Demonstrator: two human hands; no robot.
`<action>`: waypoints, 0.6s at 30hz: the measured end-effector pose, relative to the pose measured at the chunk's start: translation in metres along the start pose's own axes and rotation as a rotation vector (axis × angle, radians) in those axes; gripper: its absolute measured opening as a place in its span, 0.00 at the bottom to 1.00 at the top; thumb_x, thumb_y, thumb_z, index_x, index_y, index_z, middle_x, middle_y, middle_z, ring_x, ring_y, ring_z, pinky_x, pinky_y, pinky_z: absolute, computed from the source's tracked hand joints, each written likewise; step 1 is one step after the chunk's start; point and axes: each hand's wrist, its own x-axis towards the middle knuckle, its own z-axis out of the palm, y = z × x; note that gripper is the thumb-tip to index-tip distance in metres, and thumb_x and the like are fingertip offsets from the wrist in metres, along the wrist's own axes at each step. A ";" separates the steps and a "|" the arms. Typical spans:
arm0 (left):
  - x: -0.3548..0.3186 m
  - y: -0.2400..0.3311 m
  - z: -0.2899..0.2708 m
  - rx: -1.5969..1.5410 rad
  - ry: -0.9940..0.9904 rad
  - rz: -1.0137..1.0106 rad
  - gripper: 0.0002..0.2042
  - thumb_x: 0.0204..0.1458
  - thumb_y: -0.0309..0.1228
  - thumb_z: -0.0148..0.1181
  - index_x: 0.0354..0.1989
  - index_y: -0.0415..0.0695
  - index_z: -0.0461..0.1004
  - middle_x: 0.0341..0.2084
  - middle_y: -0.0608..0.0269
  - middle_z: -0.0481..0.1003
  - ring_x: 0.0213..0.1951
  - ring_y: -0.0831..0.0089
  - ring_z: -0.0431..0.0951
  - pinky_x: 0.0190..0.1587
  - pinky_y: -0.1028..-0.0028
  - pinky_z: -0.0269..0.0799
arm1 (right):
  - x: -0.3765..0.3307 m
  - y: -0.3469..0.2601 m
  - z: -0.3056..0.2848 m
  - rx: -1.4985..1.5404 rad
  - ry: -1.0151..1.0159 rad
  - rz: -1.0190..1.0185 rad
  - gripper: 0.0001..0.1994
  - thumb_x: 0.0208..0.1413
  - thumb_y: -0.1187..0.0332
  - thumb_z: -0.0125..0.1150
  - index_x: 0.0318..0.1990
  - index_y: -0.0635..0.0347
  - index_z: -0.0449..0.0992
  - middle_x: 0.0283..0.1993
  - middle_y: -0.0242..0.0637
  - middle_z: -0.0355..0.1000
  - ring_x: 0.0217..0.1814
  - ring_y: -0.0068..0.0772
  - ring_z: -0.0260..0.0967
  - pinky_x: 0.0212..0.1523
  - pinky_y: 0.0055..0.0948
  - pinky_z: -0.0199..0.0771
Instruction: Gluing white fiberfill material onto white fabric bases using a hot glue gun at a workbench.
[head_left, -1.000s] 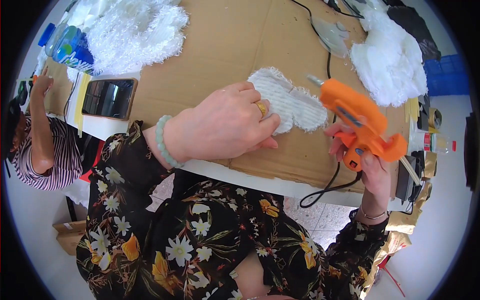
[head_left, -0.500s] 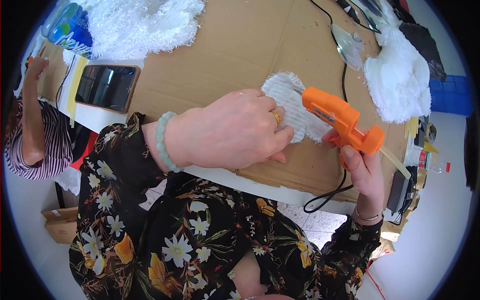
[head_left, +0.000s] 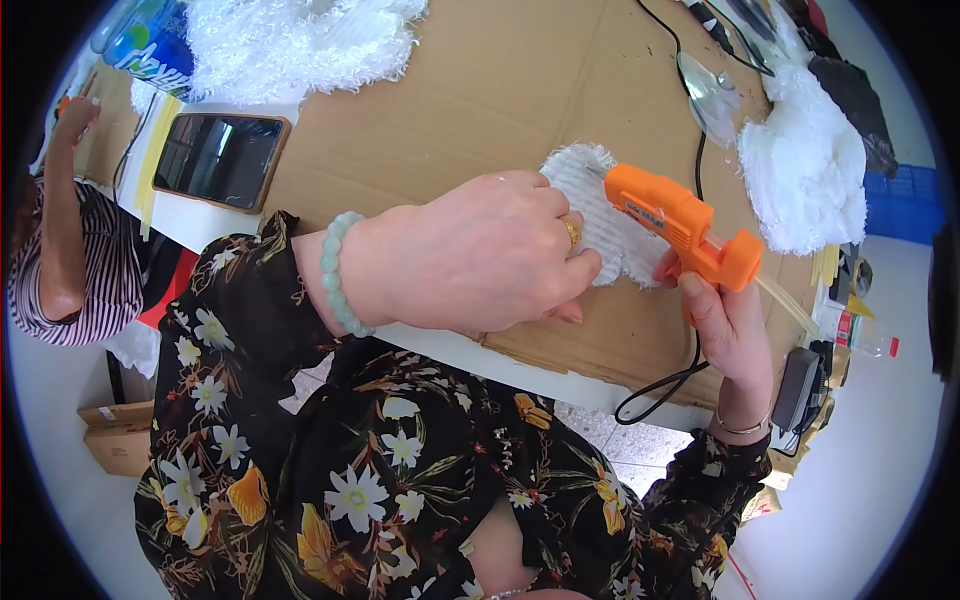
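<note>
My right hand (head_left: 728, 335) is closed round the handle of an orange hot glue gun (head_left: 680, 225). A pale glue stick (head_left: 787, 305) sticks out of the gun's rear, and its front end points up-left over a small white fluffy fabric piece (head_left: 610, 225). That piece lies on the cardboard, partly covered by the gun and my left hand. My left hand (head_left: 480, 255), wearing a ring and a green bead bracelet, is closed with the fingers curled under at the fabric's left edge. Its fingertips are hidden, so what they pinch cannot be made out.
Cardboard (head_left: 470, 110) covers the table. A phone (head_left: 220, 160), a blue container (head_left: 150, 45) and white fluffy fabric (head_left: 300, 45) are at the left. White fabric (head_left: 803, 180) and a black cord (head_left: 665, 385) are at the right. Another person (head_left: 75, 240) sits far left.
The view has shifted slightly, moving the phone and left hand a little rightward in the picture. Both hands keep their closed poses, and the glue gun stays in my right hand.
</note>
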 end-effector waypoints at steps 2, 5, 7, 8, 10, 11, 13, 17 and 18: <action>-0.001 0.001 0.001 0.005 0.014 0.001 0.17 0.47 0.42 0.61 0.36 0.41 0.70 0.35 0.56 0.73 0.38 0.61 0.75 0.42 0.66 0.71 | -0.001 -0.001 0.000 -0.026 0.016 0.007 0.18 0.63 0.56 0.49 0.45 0.65 0.68 0.37 0.33 0.68 0.35 0.21 0.62 0.37 0.23 0.64; -0.001 0.000 0.006 0.029 0.104 0.021 0.15 0.48 0.42 0.60 0.30 0.42 0.70 0.27 0.59 0.73 0.34 0.63 0.75 0.39 0.67 0.70 | -0.001 -0.002 0.001 -0.046 0.050 -0.022 0.17 0.63 0.56 0.48 0.43 0.64 0.69 0.34 0.31 0.68 0.29 0.18 0.59 0.31 0.21 0.61; -0.001 0.000 0.008 0.050 0.181 0.039 0.15 0.49 0.42 0.60 0.24 0.42 0.70 0.20 0.61 0.72 0.30 0.64 0.75 0.36 0.67 0.70 | -0.002 0.000 0.000 -0.071 0.049 -0.022 0.17 0.63 0.56 0.48 0.43 0.64 0.69 0.33 0.30 0.67 0.28 0.17 0.58 0.30 0.20 0.60; 0.000 0.000 0.008 0.051 0.181 0.040 0.14 0.49 0.42 0.60 0.23 0.43 0.70 0.20 0.61 0.72 0.29 0.64 0.75 0.36 0.68 0.70 | -0.003 0.001 -0.001 -0.096 0.050 -0.022 0.17 0.63 0.56 0.48 0.42 0.64 0.69 0.32 0.29 0.67 0.26 0.16 0.57 0.28 0.20 0.60; 0.000 -0.001 0.008 0.052 0.183 0.041 0.14 0.49 0.42 0.60 0.23 0.43 0.70 0.20 0.61 0.72 0.29 0.64 0.74 0.36 0.68 0.70 | -0.003 0.002 -0.002 -0.095 0.047 -0.018 0.17 0.63 0.56 0.48 0.42 0.63 0.69 0.31 0.28 0.66 0.25 0.16 0.57 0.27 0.20 0.59; 0.000 -0.001 0.008 0.052 0.185 0.044 0.14 0.49 0.42 0.60 0.23 0.43 0.70 0.19 0.61 0.72 0.29 0.64 0.74 0.36 0.68 0.70 | -0.003 0.001 -0.002 -0.094 0.044 -0.014 0.16 0.63 0.56 0.48 0.42 0.63 0.69 0.30 0.28 0.66 0.25 0.16 0.57 0.26 0.20 0.59; -0.001 0.000 0.007 0.053 0.190 0.046 0.15 0.49 0.42 0.60 0.23 0.43 0.70 0.19 0.61 0.72 0.28 0.64 0.74 0.36 0.68 0.69 | -0.005 0.001 -0.005 -0.105 0.034 -0.009 0.16 0.63 0.56 0.48 0.42 0.63 0.69 0.30 0.28 0.66 0.24 0.16 0.57 0.26 0.20 0.58; 0.001 -0.001 0.009 0.056 0.182 0.059 0.15 0.49 0.42 0.59 0.23 0.43 0.69 0.19 0.62 0.71 0.28 0.65 0.74 0.36 0.68 0.69 | -0.010 0.006 -0.006 -0.114 0.070 -0.007 0.17 0.63 0.55 0.48 0.40 0.62 0.69 0.28 0.27 0.65 0.23 0.15 0.56 0.25 0.19 0.57; 0.001 -0.001 0.008 0.051 0.183 0.059 0.15 0.50 0.42 0.59 0.23 0.43 0.69 0.19 0.62 0.71 0.28 0.65 0.74 0.37 0.68 0.69 | -0.011 0.005 -0.007 -0.113 0.069 -0.007 0.17 0.63 0.55 0.48 0.40 0.62 0.69 0.28 0.27 0.65 0.23 0.15 0.56 0.25 0.19 0.57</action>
